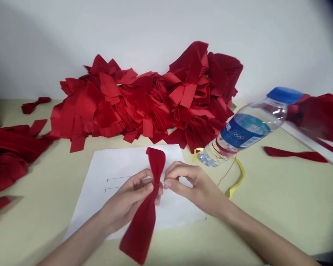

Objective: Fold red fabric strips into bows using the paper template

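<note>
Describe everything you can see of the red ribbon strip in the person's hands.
The red ribbon strip is a single deep-red band with a soft, velvety, matte look. It stands nearly upright, pinched to a narrow waist by the left hand, so it flares into a short upper end and a longer, wider lower end. The right hand's fingertips sit just beside the waist; whether they touch it is hard to tell. The strip is held over a white paper sheet.

A heap of cut red fabric strips (pixel 144 99) is piled against the white wall (pixel 166 33). A plastic water bottle with a blue cap (pixel 245 127) lies on its side on the pale table (pixel 294 210), just beside a yellow strap (pixel 237 181).
</note>
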The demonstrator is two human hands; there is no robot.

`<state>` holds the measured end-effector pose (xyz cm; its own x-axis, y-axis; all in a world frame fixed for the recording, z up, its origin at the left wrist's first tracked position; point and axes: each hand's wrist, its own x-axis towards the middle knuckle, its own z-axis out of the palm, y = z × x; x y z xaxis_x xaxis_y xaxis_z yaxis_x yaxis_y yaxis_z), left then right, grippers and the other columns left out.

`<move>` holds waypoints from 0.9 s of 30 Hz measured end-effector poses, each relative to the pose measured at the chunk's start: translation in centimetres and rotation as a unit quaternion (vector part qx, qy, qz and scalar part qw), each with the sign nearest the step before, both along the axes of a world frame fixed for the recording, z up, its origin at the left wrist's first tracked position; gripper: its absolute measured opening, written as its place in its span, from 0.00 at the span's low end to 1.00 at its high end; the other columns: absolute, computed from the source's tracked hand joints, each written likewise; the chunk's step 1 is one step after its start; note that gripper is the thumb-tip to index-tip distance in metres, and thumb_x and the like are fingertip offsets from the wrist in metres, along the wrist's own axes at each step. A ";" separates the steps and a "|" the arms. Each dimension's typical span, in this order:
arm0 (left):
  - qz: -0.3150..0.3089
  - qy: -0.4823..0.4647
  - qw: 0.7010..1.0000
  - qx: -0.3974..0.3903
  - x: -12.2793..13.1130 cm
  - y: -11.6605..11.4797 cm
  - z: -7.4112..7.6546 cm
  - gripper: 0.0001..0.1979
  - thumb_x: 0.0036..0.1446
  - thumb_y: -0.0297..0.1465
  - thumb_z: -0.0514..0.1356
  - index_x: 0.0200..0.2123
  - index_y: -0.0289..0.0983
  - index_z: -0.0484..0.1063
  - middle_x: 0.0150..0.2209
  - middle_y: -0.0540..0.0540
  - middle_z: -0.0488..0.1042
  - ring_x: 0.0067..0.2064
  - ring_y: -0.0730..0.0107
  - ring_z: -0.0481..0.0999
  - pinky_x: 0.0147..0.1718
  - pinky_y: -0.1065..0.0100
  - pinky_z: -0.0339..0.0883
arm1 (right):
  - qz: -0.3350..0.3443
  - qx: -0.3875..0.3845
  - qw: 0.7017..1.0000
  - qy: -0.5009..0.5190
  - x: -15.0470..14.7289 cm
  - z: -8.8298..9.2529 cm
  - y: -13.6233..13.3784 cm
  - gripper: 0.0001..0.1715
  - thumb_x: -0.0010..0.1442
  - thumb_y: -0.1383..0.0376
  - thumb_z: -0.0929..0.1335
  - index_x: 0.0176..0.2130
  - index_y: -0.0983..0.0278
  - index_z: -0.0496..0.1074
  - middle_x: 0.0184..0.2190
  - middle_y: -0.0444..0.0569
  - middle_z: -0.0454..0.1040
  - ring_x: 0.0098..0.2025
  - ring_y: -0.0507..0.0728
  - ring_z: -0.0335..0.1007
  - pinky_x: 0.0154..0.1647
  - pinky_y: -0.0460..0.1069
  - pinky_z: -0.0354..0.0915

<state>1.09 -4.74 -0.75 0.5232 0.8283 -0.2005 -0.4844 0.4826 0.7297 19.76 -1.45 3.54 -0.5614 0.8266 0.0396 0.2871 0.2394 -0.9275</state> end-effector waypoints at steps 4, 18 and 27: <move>-0.018 0.006 1.000 0.011 -0.1 -0.2 0.0 0.05 0.58 0.30 0.59 0.35 0.35 0.68 0.29 0.49 0.72 0.27 0.78 0.69 0.29 0.74 0.58 | 0.028 -0.086 0.996 0.020 0.1 -0.3 0.3 0.10 0.58 0.65 0.66 0.27 0.67 0.73 0.28 0.47 0.72 0.32 0.52 0.65 0.35 0.48 0.61; -0.238 0.123 0.962 -0.049 0.9 -1.5 0.8 0.10 0.38 0.23 0.67 0.25 0.34 0.69 0.21 0.51 0.73 0.21 0.77 0.69 0.21 0.75 0.61 | 0.271 -0.203 0.938 0.070 0.2 -1.6 0.6 0.04 0.51 0.69 0.71 0.30 0.70 0.75 0.25 0.43 0.70 0.26 0.46 0.62 0.27 0.41 0.59; -0.057 0.210 0.976 0.005 0.7 -0.7 0.9 0.05 0.54 0.29 0.60 0.35 0.34 0.72 0.27 0.49 0.72 0.29 0.72 0.71 0.35 0.67 0.61 | 0.154 0.272 0.934 -0.175 0.8 1.5 -1.0 0.12 0.63 0.65 0.62 0.35 0.65 0.74 0.27 0.46 0.69 0.31 0.50 0.60 0.35 0.46 0.57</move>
<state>1.82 -5.41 0.13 0.4854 0.7726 -0.4092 -0.0846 0.5074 0.8576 20.58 -2.44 5.01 -0.8260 0.5356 0.1758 0.3904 0.7685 -0.5069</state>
